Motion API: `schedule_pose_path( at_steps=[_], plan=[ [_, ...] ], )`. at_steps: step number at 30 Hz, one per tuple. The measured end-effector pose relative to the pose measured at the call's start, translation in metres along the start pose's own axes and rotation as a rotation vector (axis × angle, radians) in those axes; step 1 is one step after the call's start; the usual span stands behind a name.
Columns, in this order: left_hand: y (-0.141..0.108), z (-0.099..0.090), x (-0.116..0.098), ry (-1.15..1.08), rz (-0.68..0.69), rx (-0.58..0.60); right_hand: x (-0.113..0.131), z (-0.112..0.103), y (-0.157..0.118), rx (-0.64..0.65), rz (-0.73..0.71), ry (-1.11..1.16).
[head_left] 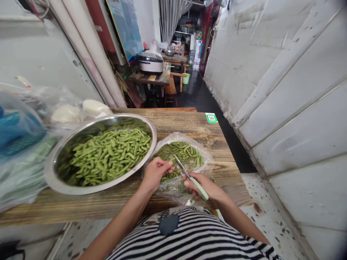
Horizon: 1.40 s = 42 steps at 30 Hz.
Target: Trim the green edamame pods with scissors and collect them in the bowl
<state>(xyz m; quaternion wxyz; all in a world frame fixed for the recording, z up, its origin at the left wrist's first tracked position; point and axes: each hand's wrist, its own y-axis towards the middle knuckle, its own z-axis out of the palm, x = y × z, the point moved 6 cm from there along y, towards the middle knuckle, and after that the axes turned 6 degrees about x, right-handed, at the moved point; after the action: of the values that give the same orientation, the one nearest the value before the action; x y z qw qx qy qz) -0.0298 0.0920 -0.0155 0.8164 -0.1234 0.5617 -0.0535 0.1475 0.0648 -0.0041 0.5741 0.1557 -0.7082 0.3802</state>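
Note:
My left hand (157, 172) pinches a green edamame pod (172, 159) between thumb and fingertips. In my right hand (203, 186) is a pair of scissors (197, 187) with pale green handles. Its blades point up and left, close to the pod's end; whether they touch it I cannot tell. Under both hands lies a clear plastic bag (207, 156), spread on the table, with many edamame pods (183, 148) and small trimmings on it. Left of it a wide steel basin (49, 176) holds a large heap of edamame pods (111, 155).
The wooden table (217, 139) carries a QR-code card (211, 117) near its far right corner. Plastic bags (21, 159) crowd its left end. Beyond stands another table with a rice cooker (150, 63). A white wall (271, 72) runs along the right.

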Motion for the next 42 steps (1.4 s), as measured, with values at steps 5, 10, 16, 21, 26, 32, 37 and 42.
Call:
schedule_pose_path(
  at_steps=[5, 10, 16, 21, 26, 32, 37, 42],
  plan=[
    [0.002, -0.001, 0.004, 0.03, -0.009, 0.033, -0.002, -0.001, 0.004, -0.007, 0.015, -0.026],
    [0.0, 0.004, 0.007, 0.068, -0.101, 0.129, -0.004, -0.003, 0.007, -0.059, -0.004, -0.119],
    [-0.003, 0.022, 0.01, 0.179, -0.198, 0.342, -0.007, -0.021, -0.001, -0.178, 0.015, -0.125],
    [0.023, 0.034, -0.001, 0.567, 0.098, 0.214, -0.013, -0.053, -0.021, -0.301, 0.037, -0.076],
    [0.048, 0.072, 0.018, 1.048, 0.171, 0.311, -0.02, -0.06, -0.03, -0.339, 0.038, -0.13],
    [0.05, 0.087, 0.031, 1.128, 0.196, 0.386, -0.018, -0.063, -0.033, -0.392, -0.002, -0.26],
    [0.037, 0.056, 0.022, 0.621, 0.054, 0.329, -0.012, -0.057, -0.033, -0.324, -0.046, -0.394],
    [0.017, 0.033, 0.019, 0.318, -0.131, 0.334, -0.002, -0.043, -0.022, -0.207, -0.059, -0.453]
  ],
)
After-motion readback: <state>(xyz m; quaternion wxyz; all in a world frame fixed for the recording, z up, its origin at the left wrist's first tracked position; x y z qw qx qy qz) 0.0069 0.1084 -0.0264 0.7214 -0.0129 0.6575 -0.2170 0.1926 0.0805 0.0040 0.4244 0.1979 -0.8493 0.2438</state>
